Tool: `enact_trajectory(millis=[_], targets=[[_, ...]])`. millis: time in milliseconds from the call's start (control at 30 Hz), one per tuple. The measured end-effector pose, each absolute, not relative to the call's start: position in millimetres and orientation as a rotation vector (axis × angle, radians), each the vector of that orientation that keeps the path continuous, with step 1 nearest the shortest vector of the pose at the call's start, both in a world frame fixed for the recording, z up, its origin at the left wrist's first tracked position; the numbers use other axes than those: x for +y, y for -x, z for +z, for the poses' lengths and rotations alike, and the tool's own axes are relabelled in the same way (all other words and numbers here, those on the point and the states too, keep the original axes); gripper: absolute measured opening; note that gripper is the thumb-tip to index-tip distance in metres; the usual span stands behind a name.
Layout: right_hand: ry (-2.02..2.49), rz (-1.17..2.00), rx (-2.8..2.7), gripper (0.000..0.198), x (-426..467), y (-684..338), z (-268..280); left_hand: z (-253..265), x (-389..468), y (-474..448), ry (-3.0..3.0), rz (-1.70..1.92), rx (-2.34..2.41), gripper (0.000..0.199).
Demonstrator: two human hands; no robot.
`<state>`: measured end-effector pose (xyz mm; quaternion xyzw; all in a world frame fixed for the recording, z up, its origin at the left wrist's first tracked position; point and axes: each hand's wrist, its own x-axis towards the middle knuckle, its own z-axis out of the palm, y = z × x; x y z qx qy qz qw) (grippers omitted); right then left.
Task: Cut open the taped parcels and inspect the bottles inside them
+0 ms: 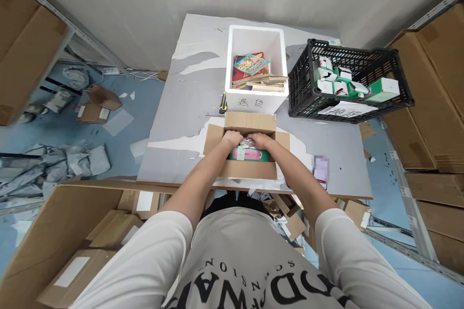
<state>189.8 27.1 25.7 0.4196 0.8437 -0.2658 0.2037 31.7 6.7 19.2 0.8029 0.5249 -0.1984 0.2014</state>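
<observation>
Head view: both hands (232, 138) (260, 140) are in the carton (250, 170), grip unclear.

Bright, soft, fairly even light covers the bench (170, 106), seemingly from above, its source out of view. The white foam box (235, 102) and the sleeves (152, 246) are palest; shadows are faint, deepening inside the open carton (250, 170) and beneath the bench's near edge. Small glints show on clear plastic (246, 143) between the hands. The wall (145, 5) dims toward the far right corner. Wide-angle distortion tilts the shelving (409, 254) outward and stretches the arms; the outer edges look softer than the centre. Pixelation covers part of the phone (321, 176).
</observation>
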Motion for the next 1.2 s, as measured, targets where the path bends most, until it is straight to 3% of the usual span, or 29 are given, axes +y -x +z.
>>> enact_trajectory(millis=[333,467,600,833,1033,1200], targets=[[-1.359,-0.312,2.677,0.034,-24,-166,148,149,-38,17,-2.545,-0.252,1.625,0.030],[-1.344,-0.216,2.818,0.032,-71,-126,163,167,-101,68,-2.573,-0.149,1.830,0.035],[-1.227,-0.235,2.894,0.034,-119,-90,131,124,-172,109,-2.429,0.077,2.067,0.042],[-0.934,-0.280,2.905,0.036,-172,-45,49,-3,-233,150,-2.016,0.662,2.195,0.041],[-1.051,-0.337,2.735,0.036,-157,-18,12,-64,-195,152,-1.716,0.503,2.081,0.042],[-0.938,-0.410,2.847,0.036,-155,-25,32,-73,-169,141,-1.642,0.367,2.027,0.046]])
